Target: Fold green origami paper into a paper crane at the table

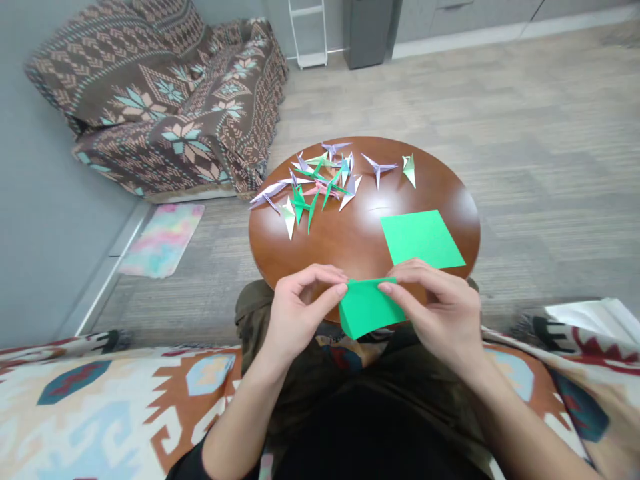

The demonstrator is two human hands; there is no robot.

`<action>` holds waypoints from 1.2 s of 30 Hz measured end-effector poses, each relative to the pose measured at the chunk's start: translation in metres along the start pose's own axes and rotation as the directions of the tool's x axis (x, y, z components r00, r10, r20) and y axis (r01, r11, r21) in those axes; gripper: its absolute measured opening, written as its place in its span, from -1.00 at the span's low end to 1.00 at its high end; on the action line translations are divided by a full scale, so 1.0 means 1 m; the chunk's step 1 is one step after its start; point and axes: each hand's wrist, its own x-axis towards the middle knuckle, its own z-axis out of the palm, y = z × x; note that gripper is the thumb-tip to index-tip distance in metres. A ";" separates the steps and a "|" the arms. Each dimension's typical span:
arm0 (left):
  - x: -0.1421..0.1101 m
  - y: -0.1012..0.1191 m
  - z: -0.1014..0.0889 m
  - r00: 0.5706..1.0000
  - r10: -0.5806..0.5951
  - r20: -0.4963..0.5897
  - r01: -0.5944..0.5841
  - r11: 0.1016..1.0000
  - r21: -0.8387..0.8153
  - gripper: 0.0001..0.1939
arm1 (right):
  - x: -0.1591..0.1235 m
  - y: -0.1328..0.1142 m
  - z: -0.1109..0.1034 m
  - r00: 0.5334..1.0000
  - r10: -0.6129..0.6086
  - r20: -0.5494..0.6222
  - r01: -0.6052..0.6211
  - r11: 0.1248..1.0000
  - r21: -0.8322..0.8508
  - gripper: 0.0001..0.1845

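A sheet of green origami paper (371,308), bent over along its top edge, is held up between my two hands in front of the near table edge. My left hand (306,300) pinches its upper left corner between thumb and fingers. At the upper right corner, my right hand (440,307) grips it the same way. Just beyond the right hand, a flat green square sheet (423,239) lies on the table. Folded paper cranes (327,187) in green, purple, pink and white sit heaped at the table's far left.
The round brown table (350,247) stands before my knees. A separate purple crane (379,168) and a pale green one (409,169) lie at its far side. A patterned sofa (190,113) is at the left, and white paper (597,317) lies at the right.
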 end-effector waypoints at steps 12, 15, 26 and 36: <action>-0.001 0.008 -0.006 0.991 0.058 0.121 -0.075 0.986 0.146 -0.96 | 0.000 0.001 0.000 0.996 -0.052 0.066 0.053 0.998 -0.020 -0.85; -0.001 0.011 -0.004 0.977 0.110 0.180 -0.163 0.937 0.310 -0.94 | 0.001 0.000 0.000 0.990 -0.094 0.108 0.099 0.994 -0.037 -0.86; -0.010 0.000 -0.007 0.981 0.049 0.187 -0.087 0.975 0.203 -0.86 | 0.001 -0.005 -0.007 0.951 0.205 0.234 -0.236 0.965 0.115 -0.92; -0.020 -0.002 0.002 0.987 -0.059 0.151 0.028 0.980 0.196 -0.81 | 0.007 -0.015 -0.005 0.898 0.319 0.304 -0.366 0.924 0.112 -0.88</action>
